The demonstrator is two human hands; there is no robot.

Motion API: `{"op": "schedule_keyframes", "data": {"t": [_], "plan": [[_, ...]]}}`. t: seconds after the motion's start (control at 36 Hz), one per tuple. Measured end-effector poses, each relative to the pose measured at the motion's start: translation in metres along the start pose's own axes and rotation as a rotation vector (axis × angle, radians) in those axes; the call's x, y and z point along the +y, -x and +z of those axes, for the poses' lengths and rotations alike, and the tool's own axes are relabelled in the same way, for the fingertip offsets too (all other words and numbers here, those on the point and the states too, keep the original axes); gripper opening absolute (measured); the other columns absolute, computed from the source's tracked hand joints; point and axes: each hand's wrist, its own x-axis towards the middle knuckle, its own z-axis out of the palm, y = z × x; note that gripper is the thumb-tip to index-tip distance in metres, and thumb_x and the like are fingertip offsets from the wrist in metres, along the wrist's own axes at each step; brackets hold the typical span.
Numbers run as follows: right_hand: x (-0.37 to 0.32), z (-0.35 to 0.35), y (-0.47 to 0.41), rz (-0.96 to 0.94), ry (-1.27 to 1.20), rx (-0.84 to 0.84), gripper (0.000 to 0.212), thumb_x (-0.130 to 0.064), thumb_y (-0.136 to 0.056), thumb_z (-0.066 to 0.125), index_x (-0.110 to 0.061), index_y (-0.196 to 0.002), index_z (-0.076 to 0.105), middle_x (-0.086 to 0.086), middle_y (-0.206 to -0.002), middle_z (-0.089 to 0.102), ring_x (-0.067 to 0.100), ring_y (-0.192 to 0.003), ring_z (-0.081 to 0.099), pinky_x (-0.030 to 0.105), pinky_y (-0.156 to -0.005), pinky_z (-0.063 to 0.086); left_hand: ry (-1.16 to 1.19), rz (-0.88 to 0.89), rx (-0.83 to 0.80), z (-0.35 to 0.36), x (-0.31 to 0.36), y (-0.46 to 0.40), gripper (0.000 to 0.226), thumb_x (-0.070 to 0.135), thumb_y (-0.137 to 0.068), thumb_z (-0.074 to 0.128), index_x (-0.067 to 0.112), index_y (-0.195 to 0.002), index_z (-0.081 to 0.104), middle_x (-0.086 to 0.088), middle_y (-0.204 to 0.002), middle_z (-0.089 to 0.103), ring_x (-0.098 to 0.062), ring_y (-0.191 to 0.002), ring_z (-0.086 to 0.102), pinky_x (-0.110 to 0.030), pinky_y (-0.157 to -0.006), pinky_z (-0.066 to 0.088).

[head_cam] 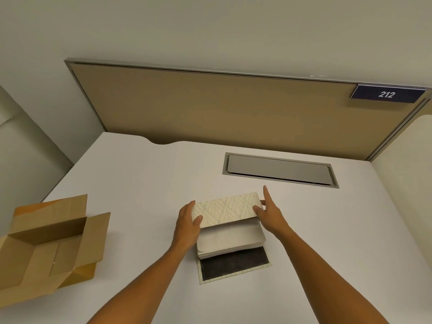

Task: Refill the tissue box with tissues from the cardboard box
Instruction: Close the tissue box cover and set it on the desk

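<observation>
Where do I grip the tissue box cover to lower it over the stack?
Grip the cover by its two short ends, one hand from each side, as the left hand and right hand do now. It is long and tilted over the tissues.

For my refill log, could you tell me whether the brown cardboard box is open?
Open: the brown cardboard box has its flaps spread, its visible interior empty.

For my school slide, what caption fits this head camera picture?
Both hands, left and right, lower the tissue box cover over stacked tissues.
</observation>
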Motion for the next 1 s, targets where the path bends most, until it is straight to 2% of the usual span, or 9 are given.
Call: {"op": "schedule_keyframes", "data": {"t": [0.08,0.25,0.47,0.56,0.69,0.75,0.83,0.89,1.0], "plan": [[-0.006,0.0,0.004,-0.01,0.002,-0.007,0.075,-0.021,-0.105,0.049,-0.027,-0.16,-0.001,0.012,-0.156,0.042,0.035,-0.137,0.049,0.045,-0.109,0.044,-0.006,0.02,0.005,0.0,-0.002,0.004,0.054,0.012,-0.099,0.052,0.013,-0.149,0.031,-0.009,-0.154,0.034,-0.024,-0.14,0.036,-0.032,-0.111,0.032],[-0.002,0.001,0.018,-0.064,0.041,0.003,0.069,-0.018,-0.104,0.051,-0.03,-0.159,0.01,0.004,-0.163,0.03,0.033,-0.145,0.039,0.045,-0.108,0.046,-0.037,0.067,0.02,0.003,-0.009,0.016,0.055,0.012,-0.096,0.058,0.015,-0.146,0.034,-0.008,-0.15,0.036,-0.023,-0.136,0.039,-0.024,-0.102,0.035],[0.012,0.0,0.044,-0.11,0.046,0.063,0.055,-0.008,-0.103,0.05,-0.023,-0.152,0.031,0.004,-0.155,0.041,0.028,-0.14,0.043,0.042,-0.113,0.041,-0.021,0.148,0.049,0.006,-0.016,0.043,0.053,0.008,-0.093,0.062,0.015,-0.14,0.038,-0.003,-0.144,0.038,-0.011,-0.125,0.042,-0.02,-0.102,0.035],[0.017,0.0,0.053,-0.101,0.003,0.065,0.053,-0.006,-0.101,0.053,-0.023,-0.148,0.034,0.004,-0.149,0.045,0.028,-0.133,0.05,0.041,-0.106,0.048,-0.025,0.175,0.051,0.008,-0.018,0.053,0.052,0.006,-0.092,0.063,0.013,-0.137,0.039,-0.002,-0.141,0.037,-0.009,-0.122,0.041,-0.022,-0.102,0.039],[0.026,0.0,0.066,-0.092,-0.014,0.062,0.048,-0.007,-0.1,0.055,-0.031,-0.136,0.033,-0.002,-0.137,0.048,0.015,-0.116,0.053,0.019,-0.082,0.056,-0.032,0.231,0.039,0.011,-0.023,0.068,0.051,0.003,-0.09,0.064,0.013,-0.133,0.038,-0.002,-0.14,0.032,-0.018,-0.131,0.04,-0.034,-0.106,0.046],[0.029,0.002,0.071,-0.085,-0.026,0.064,0.048,-0.008,-0.1,0.056,-0.035,-0.132,0.033,-0.003,-0.136,0.048,0.013,-0.115,0.053,0.018,-0.082,0.058,-0.068,0.262,0.023,0.014,-0.027,0.073,0.059,0.008,-0.088,0.069,0.014,-0.136,0.035,-0.002,-0.144,0.028,-0.019,-0.136,0.036,-0.033,-0.11,0.041],[0.033,0.005,0.078,-0.076,-0.057,0.075,0.048,-0.007,-0.099,0.057,-0.037,-0.128,0.033,-0.003,-0.135,0.048,0.016,-0.118,0.055,0.021,-0.086,0.055,-0.221,0.318,-0.03,0.021,-0.04,0.082,0.09,0.026,-0.078,0.081,0.017,-0.144,0.02,0.001,-0.152,0.01,-0.011,-0.136,0.023,-0.031,-0.114,0.032],[0.035,0.007,0.083,-0.065,-0.087,0.085,0.048,-0.003,-0.099,0.057,-0.036,-0.127,0.035,-0.004,-0.133,0.048,0.017,-0.116,0.056,0.017,-0.081,0.056,-0.314,0.322,-0.052,0.026,-0.048,0.088,0.102,0.033,-0.073,0.083,0.02,-0.146,0.013,0.001,-0.155,0.001,-0.012,-0.136,0.022,-0.033,-0.113,0.032],[0.041,0.011,0.092,-0.034,-0.137,0.103,0.05,0.002,-0.097,0.058,-0.032,-0.127,0.037,-0.006,-0.129,0.049,0.016,-0.112,0.057,0.011,-0.074,0.056,-0.458,0.312,-0.043,0.034,-0.054,0.093,0.101,0.033,-0.074,0.082,0.019,-0.145,0.012,-0.008,-0.156,0.002,-0.024,-0.139,0.027,-0.035,-0.111,0.037]]}}
